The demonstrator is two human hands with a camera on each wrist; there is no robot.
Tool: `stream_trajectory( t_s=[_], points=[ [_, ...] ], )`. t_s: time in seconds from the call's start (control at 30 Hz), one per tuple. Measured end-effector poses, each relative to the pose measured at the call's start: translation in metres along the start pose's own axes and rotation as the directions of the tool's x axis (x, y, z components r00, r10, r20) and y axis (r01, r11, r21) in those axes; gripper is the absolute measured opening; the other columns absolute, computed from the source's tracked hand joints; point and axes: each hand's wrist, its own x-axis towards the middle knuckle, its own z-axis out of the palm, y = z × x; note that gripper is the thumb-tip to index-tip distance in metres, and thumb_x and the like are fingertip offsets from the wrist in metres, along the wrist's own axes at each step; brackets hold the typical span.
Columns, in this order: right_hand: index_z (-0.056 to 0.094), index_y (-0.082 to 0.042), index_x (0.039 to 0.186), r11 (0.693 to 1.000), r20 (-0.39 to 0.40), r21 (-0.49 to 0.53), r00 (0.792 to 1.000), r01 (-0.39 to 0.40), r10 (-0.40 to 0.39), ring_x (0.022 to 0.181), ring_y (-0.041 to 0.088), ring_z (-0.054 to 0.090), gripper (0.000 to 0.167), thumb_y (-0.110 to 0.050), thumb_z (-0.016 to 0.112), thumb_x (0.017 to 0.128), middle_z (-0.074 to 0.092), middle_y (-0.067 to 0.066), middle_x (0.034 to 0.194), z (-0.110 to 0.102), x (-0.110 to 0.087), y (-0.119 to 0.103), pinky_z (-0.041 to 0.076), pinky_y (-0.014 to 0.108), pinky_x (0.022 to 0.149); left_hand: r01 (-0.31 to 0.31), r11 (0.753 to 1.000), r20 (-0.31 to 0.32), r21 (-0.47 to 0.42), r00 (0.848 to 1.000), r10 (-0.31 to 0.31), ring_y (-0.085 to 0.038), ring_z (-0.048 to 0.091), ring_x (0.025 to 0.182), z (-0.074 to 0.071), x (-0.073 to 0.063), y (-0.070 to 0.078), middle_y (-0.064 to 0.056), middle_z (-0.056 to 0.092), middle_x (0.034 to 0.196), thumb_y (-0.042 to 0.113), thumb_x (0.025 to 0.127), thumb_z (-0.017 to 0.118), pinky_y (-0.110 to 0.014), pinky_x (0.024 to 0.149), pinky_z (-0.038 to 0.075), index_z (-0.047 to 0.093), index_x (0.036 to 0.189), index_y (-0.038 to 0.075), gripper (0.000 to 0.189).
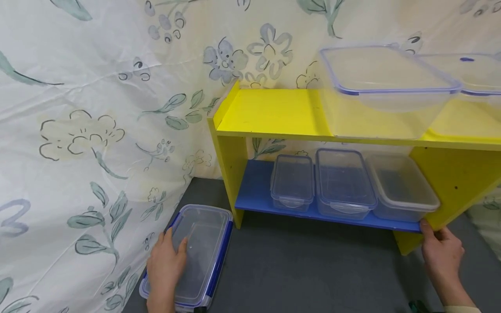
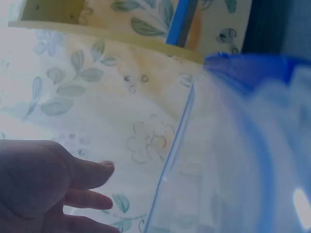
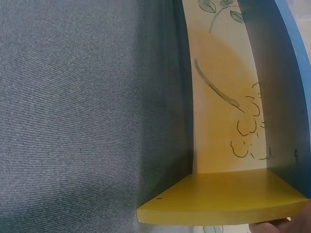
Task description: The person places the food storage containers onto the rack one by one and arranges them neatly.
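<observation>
A clear lidded food container (image 1: pixel 201 256) with blue side clips lies on the dark table left of the shelf. Over its left edge is my left hand (image 1: pixel 166 263), its thumb above the lid. In the left wrist view the left hand (image 2: pixel 53 191) has extended fingers, and the container's clear wall (image 2: pixel 194 160) is to their right. Contact between hand and container is unclear. My right hand (image 1: pixel 443 250) grips the yellow and blue shelf (image 1: pixel 465 182) at its lower right side, thumb by the blue board's corner. Only fingertips (image 3: pixel 272 226) show under the yellow panel in the right wrist view.
Three clear containers, one of them a middle container (image 1: pixel 346 182), stand on the blue lower board (image 1: pixel 250 187). Two larger ones, including a big container (image 1: pixel 387 91), are on the yellow top board (image 1: pixel 274 108). A flowered cloth (image 1: pixel 98 95) hangs behind and left.
</observation>
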Motion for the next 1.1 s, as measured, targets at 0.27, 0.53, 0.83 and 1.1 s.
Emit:
stream_trajectory(
  t_s=[0.27, 0.53, 0.83, 1.1],
  points=[
    [0.067, -0.016, 0.116, 1.0, -0.008, 0.026, 1.0, 0.0, 0.0, 0.072, 0.001, 0.042, 0.042, -0.05, 0.054, 0.095, 0.044, -0.035, 0.062, -0.001, -0.002, 0.0, 0.037, 0.021, 0.054, 0.102, 0.995, -0.011, 0.015, 0.995, -0.102, -0.057, 0.038, 0.129, 0.001, -0.001, -0.032, -0.038, 0.035, 0.144, 0.031, 0.096, 0.054, -0.069, 0.101, 0.033, 0.032, 0.146, -0.006, 0.066],
    [0.062, -0.012, 0.13, 1.0, -0.002, 0.011, 1.0, -0.011, 0.011, 0.073, -0.004, 0.041, 0.052, -0.049, 0.053, 0.095, 0.043, -0.037, 0.068, -0.002, -0.002, -0.002, 0.036, 0.02, 0.057, 0.127, 0.991, 0.077, 0.03, 0.989, -0.129, -0.058, 0.049, 0.117, 0.006, -0.002, -0.063, -0.04, 0.046, 0.132, 0.044, 0.096, 0.051, -0.066, 0.091, 0.042, 0.035, 0.141, -0.008, 0.071],
    [0.058, -0.015, 0.135, 0.999, 0.001, 0.012, 0.999, -0.036, 0.036, 0.075, -0.008, 0.043, 0.052, -0.049, 0.051, 0.096, 0.058, -0.022, 0.089, 0.002, -0.001, 0.0, 0.038, 0.016, 0.055, 0.214, 0.968, 0.22, -0.127, 0.958, -0.183, -0.056, 0.042, 0.123, 0.009, 0.001, -0.101, -0.039, 0.038, 0.138, 0.073, 0.091, 0.033, -0.064, 0.104, 0.034, 0.027, 0.145, -0.008, 0.098],
    [0.062, -0.017, 0.129, 0.998, 0.017, 0.046, 0.999, -0.037, 0.037, 0.075, -0.005, 0.044, 0.048, -0.049, 0.053, 0.095, 0.049, -0.033, 0.077, 0.001, -0.001, 0.002, 0.038, 0.019, 0.058, 0.328, 0.907, 0.464, -0.263, 0.868, -0.179, -0.05, 0.054, 0.111, 0.014, 0.003, -0.131, -0.041, 0.046, 0.128, 0.072, 0.093, 0.032, -0.062, 0.097, 0.041, 0.025, 0.14, -0.018, 0.101]
  ],
)
